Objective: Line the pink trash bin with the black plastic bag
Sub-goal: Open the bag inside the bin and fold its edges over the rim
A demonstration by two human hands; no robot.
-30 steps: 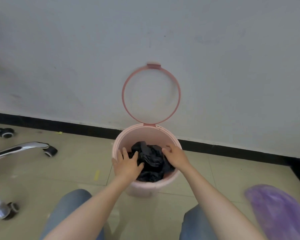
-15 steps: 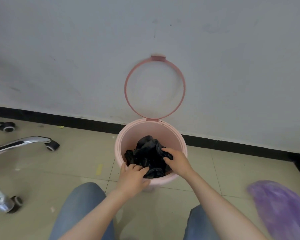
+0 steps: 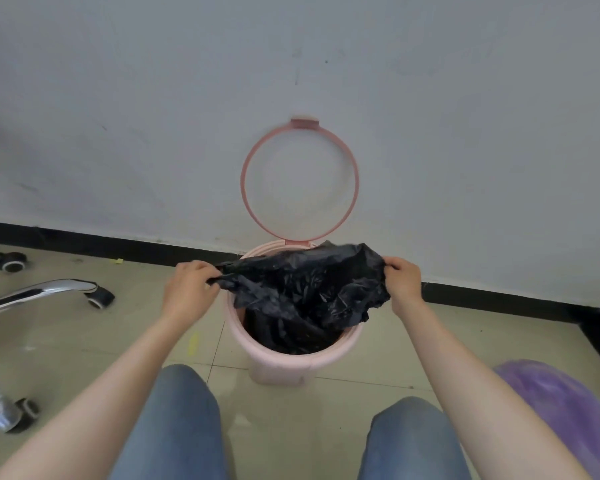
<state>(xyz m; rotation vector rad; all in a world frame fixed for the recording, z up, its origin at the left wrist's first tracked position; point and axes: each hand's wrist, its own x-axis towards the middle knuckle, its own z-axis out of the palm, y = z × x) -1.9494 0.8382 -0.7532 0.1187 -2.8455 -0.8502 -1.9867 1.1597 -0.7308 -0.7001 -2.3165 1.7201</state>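
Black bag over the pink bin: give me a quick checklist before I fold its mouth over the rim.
1. Left hand pinching the black bag: ok.
2. Right hand pinching the opposite edge: ok.
3. Ring lid flipped up against the wall, off the opening: ok.
4. Bag body hanging inside the pink bin: ok.
5. Bag mouth spread wider than the rim: not ok, still crumpled.
6. Bag bottom reaching the bin floor: cannot tell.

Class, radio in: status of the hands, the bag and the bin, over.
Left hand and right hand both gripping black bag, stretched above pink bin. Bag bottom inside, top not over rim. Ring up; nothing blocking.
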